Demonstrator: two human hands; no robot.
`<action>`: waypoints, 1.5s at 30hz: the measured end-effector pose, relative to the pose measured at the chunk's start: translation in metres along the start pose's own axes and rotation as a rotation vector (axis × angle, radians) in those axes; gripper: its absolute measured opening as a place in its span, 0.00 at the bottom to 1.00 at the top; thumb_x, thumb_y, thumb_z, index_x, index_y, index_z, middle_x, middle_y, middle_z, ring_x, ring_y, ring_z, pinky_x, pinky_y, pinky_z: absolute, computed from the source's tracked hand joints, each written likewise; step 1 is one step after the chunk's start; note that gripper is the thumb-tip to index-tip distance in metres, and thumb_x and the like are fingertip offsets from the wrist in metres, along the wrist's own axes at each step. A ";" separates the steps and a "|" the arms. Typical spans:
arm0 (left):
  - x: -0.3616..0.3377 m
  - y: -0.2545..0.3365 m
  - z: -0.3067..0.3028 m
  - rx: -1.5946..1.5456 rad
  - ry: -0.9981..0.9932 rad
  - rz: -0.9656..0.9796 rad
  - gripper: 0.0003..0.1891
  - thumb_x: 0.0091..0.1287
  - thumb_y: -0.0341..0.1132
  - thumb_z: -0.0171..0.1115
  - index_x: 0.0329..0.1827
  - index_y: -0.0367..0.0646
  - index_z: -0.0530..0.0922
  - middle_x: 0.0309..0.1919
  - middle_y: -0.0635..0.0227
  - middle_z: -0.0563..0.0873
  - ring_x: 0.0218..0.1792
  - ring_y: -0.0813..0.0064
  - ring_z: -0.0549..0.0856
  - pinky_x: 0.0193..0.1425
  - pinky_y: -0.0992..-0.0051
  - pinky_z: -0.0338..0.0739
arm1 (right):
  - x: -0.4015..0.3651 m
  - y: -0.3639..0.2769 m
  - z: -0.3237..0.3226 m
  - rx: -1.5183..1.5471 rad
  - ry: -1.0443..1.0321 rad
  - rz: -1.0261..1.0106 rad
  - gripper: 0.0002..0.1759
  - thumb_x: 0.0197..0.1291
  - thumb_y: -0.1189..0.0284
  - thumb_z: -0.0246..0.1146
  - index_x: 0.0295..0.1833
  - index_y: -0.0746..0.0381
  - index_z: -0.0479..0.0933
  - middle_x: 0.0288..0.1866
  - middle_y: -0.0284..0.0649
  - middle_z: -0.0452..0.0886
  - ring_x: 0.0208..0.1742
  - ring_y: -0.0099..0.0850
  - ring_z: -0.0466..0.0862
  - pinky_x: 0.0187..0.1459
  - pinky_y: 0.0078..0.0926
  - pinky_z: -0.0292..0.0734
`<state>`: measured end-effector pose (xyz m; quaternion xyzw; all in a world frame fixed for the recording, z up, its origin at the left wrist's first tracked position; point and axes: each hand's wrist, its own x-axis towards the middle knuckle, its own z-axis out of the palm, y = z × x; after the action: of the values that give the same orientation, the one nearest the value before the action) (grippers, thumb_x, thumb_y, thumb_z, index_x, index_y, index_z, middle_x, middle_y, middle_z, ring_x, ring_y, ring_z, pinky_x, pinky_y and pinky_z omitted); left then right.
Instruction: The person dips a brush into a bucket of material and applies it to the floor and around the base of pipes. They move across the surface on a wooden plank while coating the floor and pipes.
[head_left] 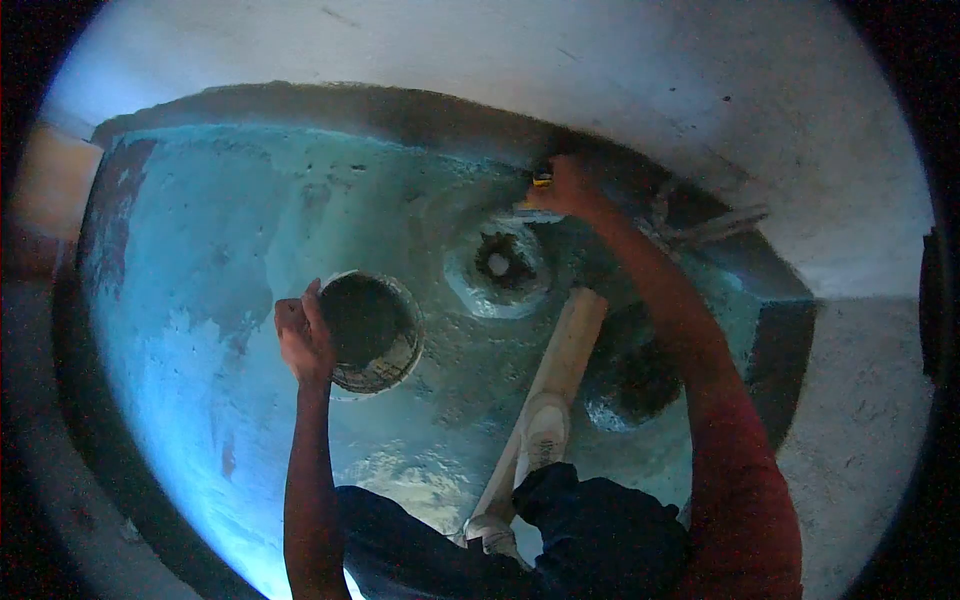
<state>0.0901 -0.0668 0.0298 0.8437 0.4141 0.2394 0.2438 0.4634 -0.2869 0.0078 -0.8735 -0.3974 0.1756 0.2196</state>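
My left hand (305,335) has its fingers wrapped over the left rim of a round bucket (402,368), which holds a dark grey wet-looking mix (365,320). Farther up and to the right, my right hand (565,188) is closed around a small tool with a yellow and black handle (542,179). The tool's flat lower part lies near the floor, close to the wall and just above a round hole with a raised pale rim (463,280). My fingers hide part of the tool.
A wooden plank (575,340) lies on the bluish-green wet floor (250,250), with my shoes (545,430) on it. Right of the plank is a dark round patch or hole (635,385). A dark band (350,105) runs along the pale wall's foot. Thin strips (720,226) lie at the right.
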 end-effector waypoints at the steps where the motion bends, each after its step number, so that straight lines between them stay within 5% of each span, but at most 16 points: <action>1: 0.001 -0.006 0.003 0.002 0.000 0.005 0.14 0.72 0.40 0.50 0.48 0.46 0.83 0.31 0.67 0.73 0.35 0.69 0.76 0.42 0.68 0.72 | 0.001 -0.008 -0.003 -0.161 -0.072 0.060 0.27 0.37 0.56 0.76 0.38 0.64 0.78 0.33 0.46 0.82 0.35 0.39 0.83 0.39 0.39 0.79; 4: 0.003 -0.003 0.003 0.074 -0.046 -0.005 0.14 0.72 0.39 0.50 0.49 0.49 0.83 0.32 0.66 0.74 0.38 0.67 0.76 0.43 0.68 0.72 | 0.013 -0.013 0.021 0.036 0.203 -0.076 0.17 0.39 0.61 0.72 0.32 0.61 0.80 0.29 0.45 0.81 0.31 0.34 0.82 0.37 0.37 0.76; 10: 0.005 -0.002 0.002 0.139 -0.069 0.088 0.13 0.71 0.39 0.50 0.50 0.52 0.82 0.32 0.66 0.72 0.38 0.67 0.75 0.43 0.68 0.72 | 0.045 -0.009 0.050 0.413 0.225 -0.139 0.17 0.41 0.61 0.72 0.34 0.59 0.80 0.30 0.45 0.82 0.33 0.38 0.83 0.38 0.37 0.77; 13: 0.005 -0.014 0.004 0.174 -0.039 0.151 0.13 0.71 0.39 0.51 0.50 0.52 0.83 0.31 0.66 0.71 0.36 0.67 0.74 0.42 0.66 0.71 | 0.019 0.013 0.073 0.057 0.537 0.006 0.18 0.43 0.59 0.72 0.37 0.59 0.80 0.31 0.44 0.83 0.35 0.38 0.84 0.40 0.37 0.78; 16: 0.003 -0.021 0.003 0.117 -0.021 0.084 0.13 0.71 0.38 0.51 0.50 0.52 0.83 0.30 0.66 0.71 0.35 0.67 0.74 0.41 0.66 0.71 | -0.018 0.018 0.048 0.288 0.249 0.237 0.23 0.45 0.58 0.71 0.44 0.60 0.79 0.34 0.45 0.83 0.39 0.40 0.84 0.42 0.37 0.78; 20: 0.002 -0.020 0.001 0.103 -0.001 0.070 0.13 0.71 0.38 0.51 0.50 0.51 0.83 0.29 0.66 0.71 0.33 0.66 0.73 0.40 0.66 0.71 | -0.062 0.103 0.090 0.148 0.471 0.111 0.26 0.46 0.59 0.70 0.50 0.62 0.77 0.40 0.47 0.82 0.41 0.42 0.83 0.42 0.36 0.77; 26: 0.005 -0.026 0.000 0.153 -0.010 0.179 0.12 0.69 0.38 0.52 0.49 0.50 0.82 0.29 0.66 0.73 0.34 0.65 0.75 0.40 0.65 0.71 | -0.106 0.062 0.078 -0.124 0.519 0.349 0.23 0.46 0.63 0.70 0.48 0.62 0.78 0.42 0.46 0.83 0.41 0.38 0.84 0.41 0.37 0.76; 29: 0.005 -0.033 0.001 0.271 -0.020 0.207 0.11 0.68 0.37 0.54 0.48 0.49 0.82 0.30 0.66 0.74 0.35 0.66 0.75 0.40 0.65 0.71 | -0.058 0.078 0.114 -0.006 0.586 0.298 0.21 0.46 0.64 0.70 0.46 0.60 0.78 0.38 0.46 0.83 0.39 0.40 0.84 0.41 0.38 0.77; 31: 0.004 -0.026 0.003 0.161 -0.015 0.075 0.11 0.68 0.37 0.55 0.48 0.49 0.82 0.30 0.66 0.74 0.35 0.66 0.75 0.40 0.65 0.71 | -0.036 0.046 0.113 0.128 0.748 0.027 0.21 0.43 0.64 0.72 0.44 0.60 0.79 0.36 0.46 0.83 0.38 0.41 0.84 0.40 0.36 0.77; 32: 0.003 -0.023 0.003 0.108 -0.013 0.006 0.11 0.68 0.37 0.55 0.48 0.49 0.82 0.30 0.66 0.75 0.35 0.66 0.76 0.40 0.65 0.71 | -0.014 0.048 0.125 0.125 0.761 0.062 0.21 0.42 0.63 0.72 0.43 0.60 0.79 0.36 0.46 0.83 0.38 0.41 0.84 0.40 0.35 0.78; 36: 0.003 -0.018 0.002 0.032 -0.023 -0.017 0.13 0.70 0.40 0.52 0.49 0.50 0.83 0.30 0.66 0.74 0.35 0.67 0.76 0.41 0.66 0.71 | 0.008 -0.004 0.080 0.059 0.565 -0.150 0.18 0.41 0.64 0.72 0.38 0.60 0.80 0.33 0.44 0.83 0.34 0.37 0.83 0.38 0.33 0.77; 39: 0.004 -0.023 0.003 0.076 -0.018 0.067 0.15 0.72 0.42 0.50 0.50 0.49 0.83 0.30 0.66 0.73 0.34 0.67 0.76 0.40 0.67 0.71 | 0.012 -0.030 0.053 0.418 0.031 -0.038 0.16 0.42 0.65 0.71 0.38 0.60 0.81 0.35 0.42 0.83 0.34 0.35 0.83 0.40 0.33 0.77; 45: 0.002 -0.020 0.001 0.059 -0.023 0.015 0.15 0.72 0.42 0.48 0.49 0.51 0.83 0.30 0.66 0.73 0.35 0.66 0.76 0.42 0.67 0.72 | -0.037 -0.058 0.053 0.323 -0.066 -0.499 0.14 0.45 0.72 0.70 0.41 0.59 0.81 0.41 0.41 0.83 0.42 0.33 0.83 0.47 0.30 0.77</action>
<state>0.0802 -0.0546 0.0173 0.8564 0.4116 0.2192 0.2218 0.3786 -0.2683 -0.0017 -0.6963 -0.5738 0.2056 0.3790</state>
